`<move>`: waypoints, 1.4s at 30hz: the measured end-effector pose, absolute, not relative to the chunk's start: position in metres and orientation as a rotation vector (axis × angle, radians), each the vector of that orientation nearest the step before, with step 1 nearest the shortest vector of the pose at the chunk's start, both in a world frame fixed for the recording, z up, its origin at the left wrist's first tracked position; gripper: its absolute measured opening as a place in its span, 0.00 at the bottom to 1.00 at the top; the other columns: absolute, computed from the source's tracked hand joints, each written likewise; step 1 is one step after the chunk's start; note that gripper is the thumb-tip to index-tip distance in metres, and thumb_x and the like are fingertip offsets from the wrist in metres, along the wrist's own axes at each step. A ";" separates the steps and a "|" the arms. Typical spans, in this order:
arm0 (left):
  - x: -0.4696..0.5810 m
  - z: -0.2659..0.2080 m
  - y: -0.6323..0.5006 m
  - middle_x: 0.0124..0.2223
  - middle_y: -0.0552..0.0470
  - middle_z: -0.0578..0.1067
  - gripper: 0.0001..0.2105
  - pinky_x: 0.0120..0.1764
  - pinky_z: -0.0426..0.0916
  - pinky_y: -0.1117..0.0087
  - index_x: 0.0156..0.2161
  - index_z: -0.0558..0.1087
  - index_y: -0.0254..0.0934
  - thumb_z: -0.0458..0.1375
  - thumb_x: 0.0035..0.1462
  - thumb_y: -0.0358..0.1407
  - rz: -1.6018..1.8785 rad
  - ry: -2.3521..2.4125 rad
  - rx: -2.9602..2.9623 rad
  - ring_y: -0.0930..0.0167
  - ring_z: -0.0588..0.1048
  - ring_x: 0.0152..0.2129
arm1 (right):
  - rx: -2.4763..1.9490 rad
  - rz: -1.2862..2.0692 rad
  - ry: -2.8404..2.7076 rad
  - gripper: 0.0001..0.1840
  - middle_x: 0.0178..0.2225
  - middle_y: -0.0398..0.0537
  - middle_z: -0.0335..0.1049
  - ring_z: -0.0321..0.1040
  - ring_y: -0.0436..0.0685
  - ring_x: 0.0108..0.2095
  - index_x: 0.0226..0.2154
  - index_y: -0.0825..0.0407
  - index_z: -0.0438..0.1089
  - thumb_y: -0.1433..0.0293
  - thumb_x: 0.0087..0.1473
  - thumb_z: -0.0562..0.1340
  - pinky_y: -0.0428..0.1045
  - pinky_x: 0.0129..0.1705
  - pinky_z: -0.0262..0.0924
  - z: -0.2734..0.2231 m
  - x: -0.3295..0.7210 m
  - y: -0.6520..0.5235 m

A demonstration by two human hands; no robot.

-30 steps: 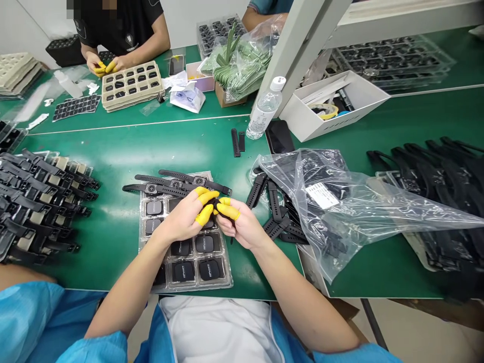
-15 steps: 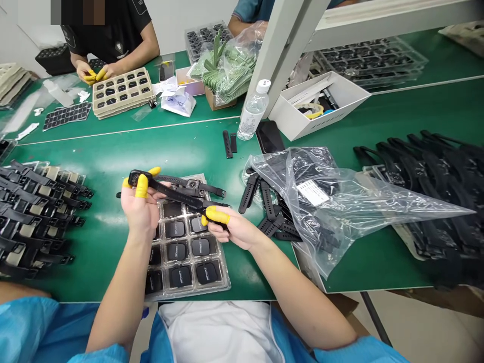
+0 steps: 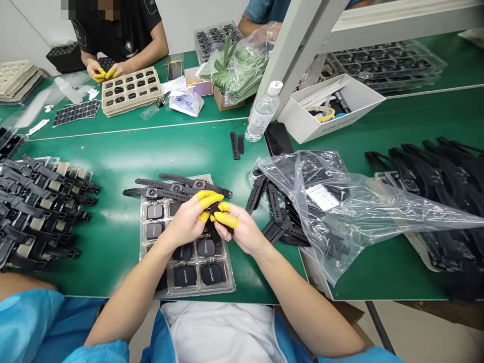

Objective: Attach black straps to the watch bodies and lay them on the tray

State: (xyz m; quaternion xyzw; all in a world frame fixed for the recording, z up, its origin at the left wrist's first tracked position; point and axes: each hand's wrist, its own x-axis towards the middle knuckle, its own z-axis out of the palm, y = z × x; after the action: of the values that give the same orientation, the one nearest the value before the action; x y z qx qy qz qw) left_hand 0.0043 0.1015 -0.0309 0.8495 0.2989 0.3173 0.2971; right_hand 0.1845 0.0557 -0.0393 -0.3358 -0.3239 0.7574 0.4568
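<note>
My left hand (image 3: 189, 218) and my right hand (image 3: 242, 228) meet over the tray, with yellow covers on several fingertips. Between them both pinch a black smartwatch (image 3: 214, 235), mostly hidden by the fingers; part of its strap hangs below. Underneath is a clear plastic tray (image 3: 226, 290) with dark square watch faces (image 3: 210, 274) in its pockets. Across the tray's far end lie three black smartwatches (image 3: 176, 188), backs up, straps stretched out. To the right of my right hand, loose black straps (image 3: 277, 204) spill from a clear plastic bag (image 3: 340, 201).
Stacked watches with straps (image 3: 41, 212) fill the left side; more watches (image 3: 423, 186) lie at right. Beyond stand a water bottle (image 3: 263, 112), a phone (image 3: 279, 139), two short straps (image 3: 235, 146) and a white box (image 3: 328, 108). A co-worker (image 3: 124, 40) sits opposite.
My left hand has moved right, from the watch's far end to beside my right hand. The watches on the tray's far end now show more fully. The view has shifted slightly.
</note>
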 end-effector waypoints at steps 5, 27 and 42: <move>0.007 -0.033 0.097 0.59 0.41 0.74 0.24 0.58 0.73 0.59 0.65 0.67 0.40 0.48 0.67 0.24 0.893 0.856 2.273 0.64 0.74 0.58 | -0.767 1.928 -0.616 0.16 0.15 0.32 0.57 0.46 0.45 0.15 0.32 0.49 0.64 0.59 0.55 0.70 0.43 0.19 0.42 -0.034 0.183 0.055; 0.001 0.000 0.098 0.58 0.41 0.75 0.23 0.55 0.75 0.58 0.68 0.61 0.40 0.51 0.70 0.32 0.726 0.824 2.397 0.62 0.76 0.55 | -0.879 1.684 -0.844 0.16 0.18 0.33 0.60 0.52 0.48 0.18 0.35 0.48 0.66 0.54 0.59 0.67 0.46 0.23 0.51 -0.040 0.187 0.055; -0.107 0.021 0.127 0.38 0.47 0.80 0.12 0.43 0.69 0.60 0.44 0.74 0.39 0.48 0.65 0.29 0.071 1.327 2.599 0.62 0.77 0.34 | -1.349 0.857 -1.809 0.12 0.34 0.51 0.75 0.68 0.59 0.30 0.37 0.47 0.75 0.62 0.67 0.58 0.52 0.33 0.56 -0.056 0.180 0.057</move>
State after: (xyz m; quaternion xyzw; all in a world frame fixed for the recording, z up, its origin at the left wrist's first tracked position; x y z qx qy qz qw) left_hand -0.1075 0.1271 0.0206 0.8849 0.4517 0.0241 0.1110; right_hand 0.1801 0.0574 -0.0562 -0.5224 -0.7004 0.3316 0.3558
